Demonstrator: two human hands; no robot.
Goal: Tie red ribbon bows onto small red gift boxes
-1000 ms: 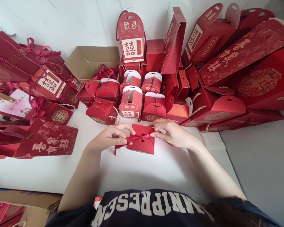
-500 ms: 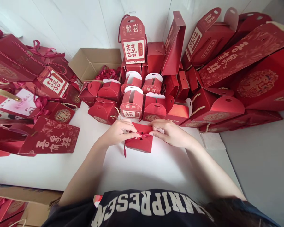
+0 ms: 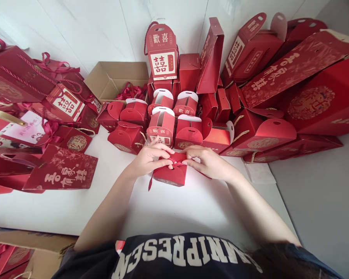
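Observation:
A small red gift box [image 3: 171, 176] lies on the white tabletop in front of me, between both hands. A red satin ribbon [image 3: 178, 164] runs across its top, and one loose tail hangs past the left side. My left hand [image 3: 147, 159] pinches the ribbon at the top of the box with thumb and fingers. From the other side, my right hand [image 3: 206, 161] also pinches the ribbon, close to the box's right edge. A second tail shows below the right hand. Fingers partly cover the knot area, so its exact form cannot be made out.
Rows of small red boxes [image 3: 189, 133] stand just beyond my hands. A cardboard box [image 3: 104, 77] with red ribbons is behind them. Larger red boxes [image 3: 264, 128] crowd the right, and ribboned boxes [image 3: 72, 170] fill the left. Another carton [image 3: 43, 244] sits low at left.
My left hand has shifted slightly right, its fingers further over the box top. The gift box has tilted so more of its front face shows. A ribbon tail now shows under my right hand.

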